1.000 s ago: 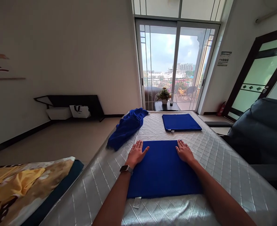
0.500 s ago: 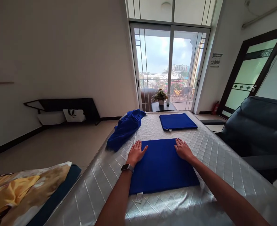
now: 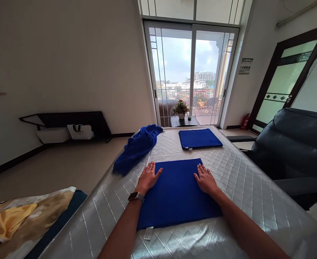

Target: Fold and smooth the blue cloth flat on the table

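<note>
A blue folded cloth [image 3: 178, 196] lies flat on the quilted silver mattress [image 3: 101, 223], a white label sticking out at its near left edge. My left hand [image 3: 148, 177], below a wrist watch, rests flat over the cloth's far left edge with the thumb spread inward. Across from it, my right hand [image 3: 205, 178] lies flat at the far right edge, fingers stretched out. Neither hand grips anything. Beyond them sits a second folded blue cloth [image 3: 200, 139], also with a small label. To the left, a crumpled blue cloth [image 3: 138, 149] is heaped along the mattress edge.
On the right a black leather chair [image 3: 304, 144] stands close to the mattress. A patterned blanket [image 3: 21, 219] is at the lower left. Past the far end, a small dark table [image 3: 184, 122] bears a potted plant [image 3: 181, 108] in front of the sliding glass door.
My right hand has slid slightly toward me along the cloth's right edge. My left hand stays at the far left edge. The whole view has shifted a little.
</note>
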